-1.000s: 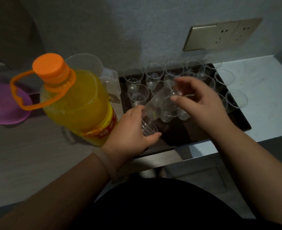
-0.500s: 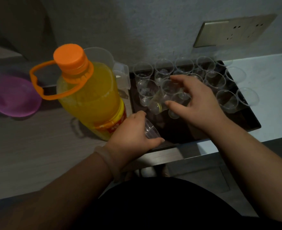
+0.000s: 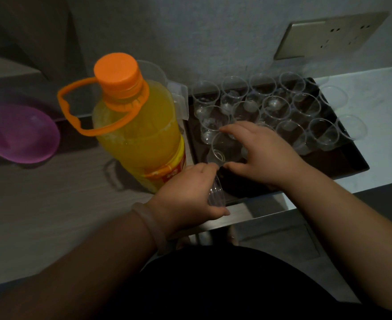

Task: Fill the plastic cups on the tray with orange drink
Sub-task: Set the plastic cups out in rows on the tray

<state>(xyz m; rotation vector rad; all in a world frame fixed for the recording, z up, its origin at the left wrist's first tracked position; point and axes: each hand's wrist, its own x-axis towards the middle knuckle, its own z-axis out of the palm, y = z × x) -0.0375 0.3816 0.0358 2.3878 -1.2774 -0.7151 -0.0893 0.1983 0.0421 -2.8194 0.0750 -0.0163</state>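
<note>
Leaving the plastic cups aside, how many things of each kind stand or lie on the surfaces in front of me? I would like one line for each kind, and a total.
Orange drink bottle: 1
Clear jug: 1
Purple dish: 1
Dark tray: 1
Total: 4

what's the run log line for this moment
stage: before pouring | left hand: holds cup stack | right hand: grips cup over tray | bottle: capped
</note>
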